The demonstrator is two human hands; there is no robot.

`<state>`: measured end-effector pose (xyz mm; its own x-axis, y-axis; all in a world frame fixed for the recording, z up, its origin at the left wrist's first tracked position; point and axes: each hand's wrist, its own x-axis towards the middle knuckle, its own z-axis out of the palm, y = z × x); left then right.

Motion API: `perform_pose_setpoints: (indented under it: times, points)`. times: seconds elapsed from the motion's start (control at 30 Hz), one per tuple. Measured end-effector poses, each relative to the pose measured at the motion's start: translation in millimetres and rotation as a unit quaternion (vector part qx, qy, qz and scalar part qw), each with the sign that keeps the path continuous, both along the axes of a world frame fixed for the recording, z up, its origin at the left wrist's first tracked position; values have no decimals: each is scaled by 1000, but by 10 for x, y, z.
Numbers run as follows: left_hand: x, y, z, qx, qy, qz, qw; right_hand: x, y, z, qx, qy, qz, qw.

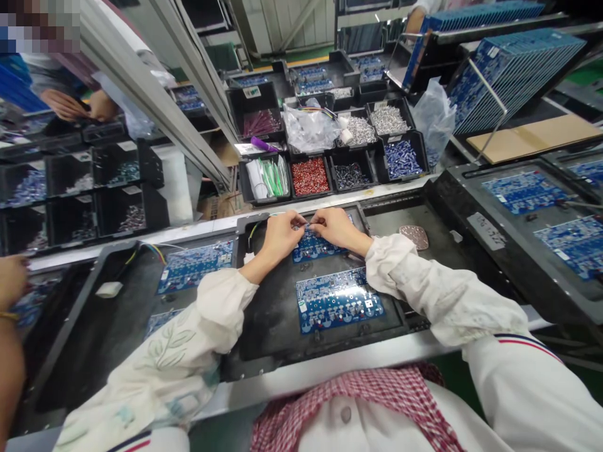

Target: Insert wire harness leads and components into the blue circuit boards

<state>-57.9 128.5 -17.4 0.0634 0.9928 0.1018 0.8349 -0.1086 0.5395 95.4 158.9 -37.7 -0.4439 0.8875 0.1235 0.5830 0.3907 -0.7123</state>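
My left hand (282, 233) and my right hand (336, 229) meet above the far edge of a blue circuit board (320, 250), their fingertips pinching close together. Thin black, green and white wires (258, 229) run from the left into my left hand's fingertips. My right fingertips grip a small item at the same spot, mostly hidden by my fingers. A second blue circuit board (338, 301) lies nearer me in the black tray (268, 333), and a third (195, 267) lies left of my left hand.
Black bins of small parts stand beyond the tray, including red components (309, 176) and blue ones (402, 159). Racked blue boards (516, 78) stand at far right. A co-worker's hands (63, 103) work at upper left, and another person's hand (12, 282) is at left.
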Motion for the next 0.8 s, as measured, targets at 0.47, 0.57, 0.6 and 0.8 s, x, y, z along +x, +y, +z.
perform_pose_setpoints:
  times: [0.47,0.57,0.6,0.8]
  points:
    - [0,11,-78,6,24,-10,1000,4,-12,1,-14,15,-10,1000]
    - [14,-14,-71,9,47,-28,998,7,-10,-8,-16,4,-11,1000]
    - [5,-42,-45,11,50,-34,998,8,-9,-7,-15,-3,-11,1000]
    - [-254,-529,241,-62,-45,-83,994,7,2,2,-14,-28,-7,999]
